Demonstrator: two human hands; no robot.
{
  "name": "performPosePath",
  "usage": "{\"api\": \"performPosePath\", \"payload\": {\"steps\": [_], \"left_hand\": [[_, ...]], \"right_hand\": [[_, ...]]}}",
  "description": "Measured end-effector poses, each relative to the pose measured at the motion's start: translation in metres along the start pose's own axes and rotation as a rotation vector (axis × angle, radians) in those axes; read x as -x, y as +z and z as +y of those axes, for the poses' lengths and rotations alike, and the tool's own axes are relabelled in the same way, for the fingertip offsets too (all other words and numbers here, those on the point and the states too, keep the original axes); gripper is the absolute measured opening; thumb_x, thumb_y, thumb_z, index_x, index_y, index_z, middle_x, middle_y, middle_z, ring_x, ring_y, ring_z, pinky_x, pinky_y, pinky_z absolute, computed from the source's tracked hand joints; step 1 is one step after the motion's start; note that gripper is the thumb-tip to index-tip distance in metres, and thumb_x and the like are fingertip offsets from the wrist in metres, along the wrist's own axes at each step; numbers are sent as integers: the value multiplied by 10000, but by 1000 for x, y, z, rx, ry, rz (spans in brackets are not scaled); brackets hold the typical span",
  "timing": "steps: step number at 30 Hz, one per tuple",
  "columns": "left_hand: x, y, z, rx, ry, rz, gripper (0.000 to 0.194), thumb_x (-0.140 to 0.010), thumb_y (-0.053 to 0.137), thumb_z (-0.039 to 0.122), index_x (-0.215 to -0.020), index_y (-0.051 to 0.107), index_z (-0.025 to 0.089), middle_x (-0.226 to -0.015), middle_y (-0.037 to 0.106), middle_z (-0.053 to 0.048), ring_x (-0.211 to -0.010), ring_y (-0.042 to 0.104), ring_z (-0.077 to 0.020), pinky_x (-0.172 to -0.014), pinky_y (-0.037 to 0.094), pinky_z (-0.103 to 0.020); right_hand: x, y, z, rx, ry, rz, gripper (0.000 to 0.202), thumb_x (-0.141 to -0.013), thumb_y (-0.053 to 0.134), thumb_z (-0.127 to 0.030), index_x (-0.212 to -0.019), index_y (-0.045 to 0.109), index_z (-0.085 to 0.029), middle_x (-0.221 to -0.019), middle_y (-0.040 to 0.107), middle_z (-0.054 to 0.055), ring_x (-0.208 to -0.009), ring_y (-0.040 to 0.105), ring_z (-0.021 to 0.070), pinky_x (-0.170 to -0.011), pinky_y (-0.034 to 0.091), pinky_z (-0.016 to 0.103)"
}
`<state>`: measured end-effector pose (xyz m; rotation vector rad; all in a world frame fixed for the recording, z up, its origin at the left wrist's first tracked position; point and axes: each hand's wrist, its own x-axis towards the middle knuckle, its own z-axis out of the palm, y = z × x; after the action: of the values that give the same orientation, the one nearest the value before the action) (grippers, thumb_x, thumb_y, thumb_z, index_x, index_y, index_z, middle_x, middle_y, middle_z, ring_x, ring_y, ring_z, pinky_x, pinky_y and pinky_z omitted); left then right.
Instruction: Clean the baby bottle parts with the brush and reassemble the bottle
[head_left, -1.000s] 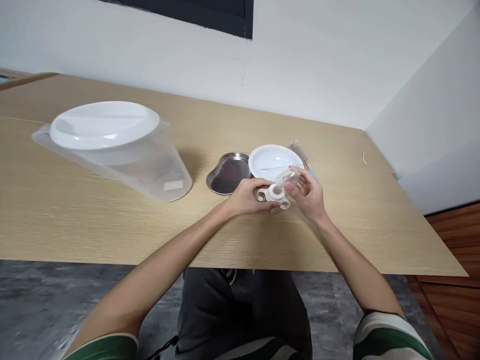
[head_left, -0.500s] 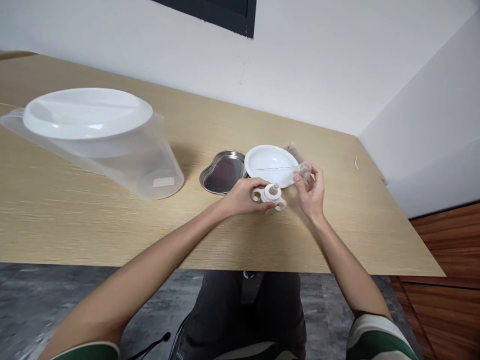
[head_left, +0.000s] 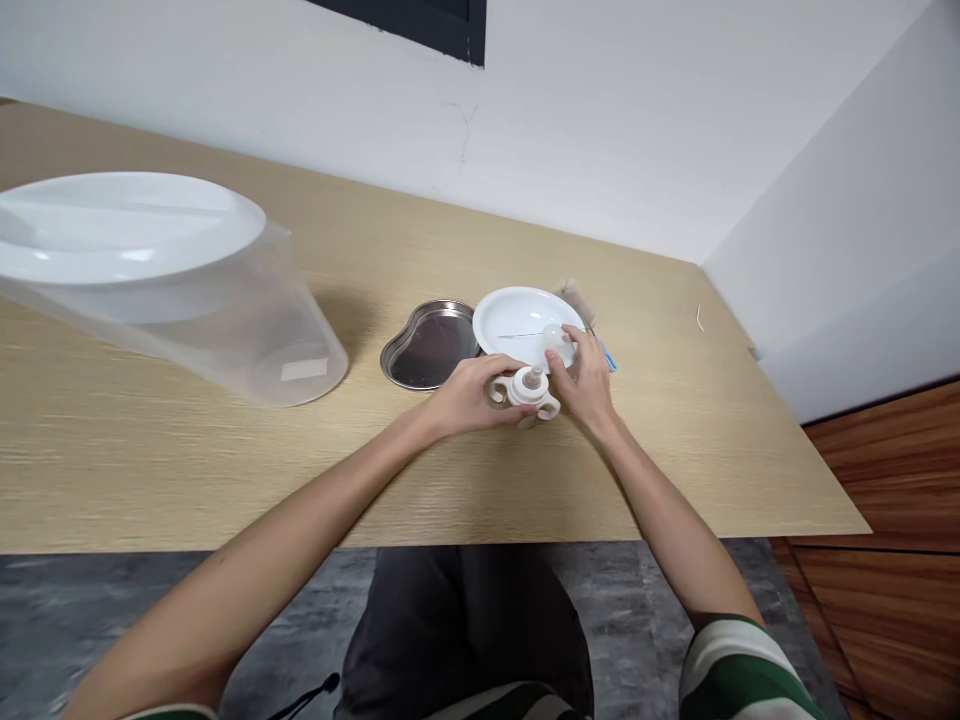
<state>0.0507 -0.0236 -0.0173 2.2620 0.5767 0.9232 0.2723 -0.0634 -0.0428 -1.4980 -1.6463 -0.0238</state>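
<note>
My left hand [head_left: 480,396] is closed round a white two-handled bottle [head_left: 531,388] with a nipple-like spout on top, held upright above the table's front part. Just to its right, my right hand [head_left: 585,378] grips a clear, translucent cap [head_left: 555,340] between thumb and fingers. The cap is over the right part of a white oval dish [head_left: 510,312], apart from the bottle. Left of the dish and close against it lies a kidney-shaped metal tray [head_left: 431,348].
A big translucent pitcher [head_left: 247,335] with a white basin [head_left: 135,262] in its mouth stands on the wooden table [head_left: 187,460] at left. Behind my right hand lies a brush [head_left: 576,298] with a blue end. A small white bent piece [head_left: 700,318] lies at right.
My right hand has moved left with the clear cap, nearer the bottle and over the dish, uncovering the brush's blue end. The whole view has shifted slightly. My left hand still holds the bottle.
</note>
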Motion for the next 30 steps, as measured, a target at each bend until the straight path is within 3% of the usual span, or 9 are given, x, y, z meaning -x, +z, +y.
{"api": "performPosePath", "payload": {"steps": [4,8,14,20,25,30], "left_hand": [[0,0,0,-26,30,-2,402,-766,814,373,-1088,700,159,-1020,771,-55,-891,707,-185,-812,524,-284],[0,0,1,-56,33,1,399,-770,811,386,-1082,697,166,-1016,771,-53,-893,705,-188,-819,521,-286],[0,2,-1,-65,44,-3,418,-763,806,383,-1111,691,181,-1026,771,-49,-900,705,-193,-816,523,-288],[-2,5,-4,-80,89,8,407,-792,770,408,-1118,689,177,-1002,766,-51,-888,708,-191,-811,517,-280],[-1,5,-7,-77,80,9,410,-787,773,413,-1114,688,179,-1004,765,-48,-879,708,-190,-804,516,-277],[-2,1,-3,-66,17,-14,461,-772,784,471,-1113,696,173,-1014,771,-55,-890,711,-205,-810,520,-290]], "right_hand": [[-2,-1,-2,60,-15,-43,455,-1025,452,-499,-1393,570,-258,-1234,595,125,-1204,574,279,-1064,453,519],[0,2,-3,33,-27,-124,506,-1036,434,-494,-1474,468,-243,-1321,612,137,-1266,566,288,-1106,391,543],[-1,7,-4,13,-2,-146,401,-1036,434,-495,-1281,573,-210,-1244,703,130,-1186,614,287,-1082,381,513],[-2,8,-4,73,6,-215,380,-1056,385,-455,-1263,601,-220,-1205,728,118,-1124,651,265,-1094,353,520],[-2,9,-2,34,-30,-87,428,-1058,345,-460,-1310,587,-212,-1356,660,143,-1301,572,273,-1114,377,509],[-3,-3,0,-68,-37,123,386,-1055,351,-463,-1137,641,-222,-1136,712,108,-1106,630,260,-992,458,475]]}}
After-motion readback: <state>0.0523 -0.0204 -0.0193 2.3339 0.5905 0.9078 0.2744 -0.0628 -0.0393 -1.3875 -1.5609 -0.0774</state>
